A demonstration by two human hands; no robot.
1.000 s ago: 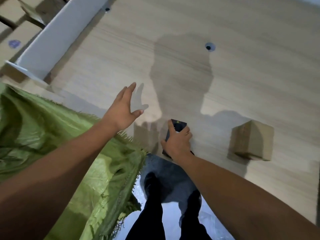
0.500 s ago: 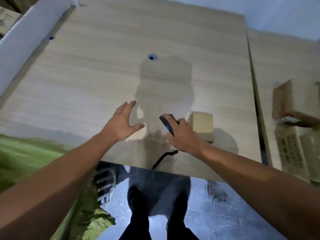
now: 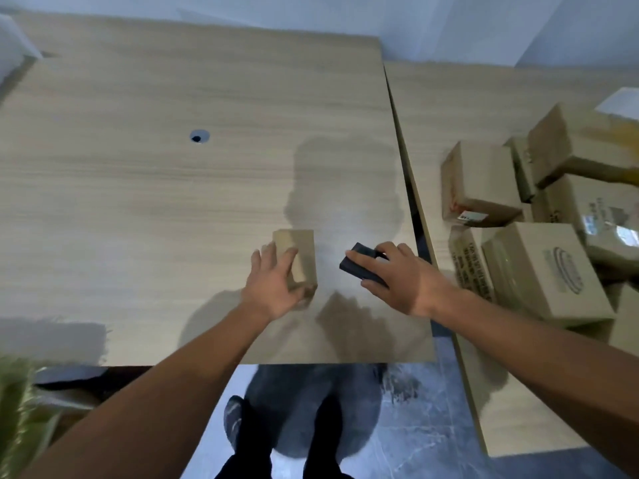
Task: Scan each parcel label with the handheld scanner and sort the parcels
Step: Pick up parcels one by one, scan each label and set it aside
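Just below frame centre on the tabletop (image 3: 138,202), the left hand (image 3: 271,288) wraps its fingers around a small parcel (image 3: 297,257); the right hand (image 3: 401,283), just right of it, grips the scanner (image 3: 359,266), aimed leftward at the parcel.

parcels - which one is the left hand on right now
The small plain parcel alone on the near table, under the left hand. All other parcels sit piled on the adjoining table to the right, untouched.

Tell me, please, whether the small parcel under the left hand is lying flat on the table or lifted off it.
Flat on the table. The small parcel rests on the table, with the left hand laid over its near side.
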